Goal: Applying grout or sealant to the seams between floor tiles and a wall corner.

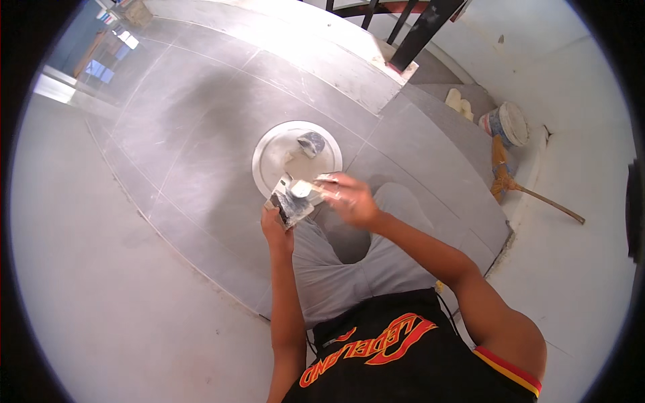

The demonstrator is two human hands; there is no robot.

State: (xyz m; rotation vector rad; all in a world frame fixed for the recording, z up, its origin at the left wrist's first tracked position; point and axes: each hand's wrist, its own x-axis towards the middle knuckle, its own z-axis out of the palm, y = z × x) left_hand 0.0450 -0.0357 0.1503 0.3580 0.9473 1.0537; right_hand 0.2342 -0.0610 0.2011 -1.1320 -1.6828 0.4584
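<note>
In my left hand point(275, 227) is a flat metal plastering trowel point(299, 208), smeared with whitish material, its dark grip against my fingers. My right hand point(353, 201), with white smears on its fingers, is closed round the thin light handle of a small tool with a whitish head point(301, 189). That head is over the trowel's plate; whether they touch I cannot tell. Just beyond both hands, a round silver metal tray point(264, 151) lies on the floor. Inside it rest a dark blue and white lump point(311, 144) and a pale, powdery patch.
Grey tiles point(201, 134) cover the floor round my bent legs. A raised white ledge point(336, 54) with a black metal railing point(423, 33) stands ahead. At the right are a white bucket point(512, 124), pale slippers point(458, 102) and a broom point(500, 171) by the wall.
</note>
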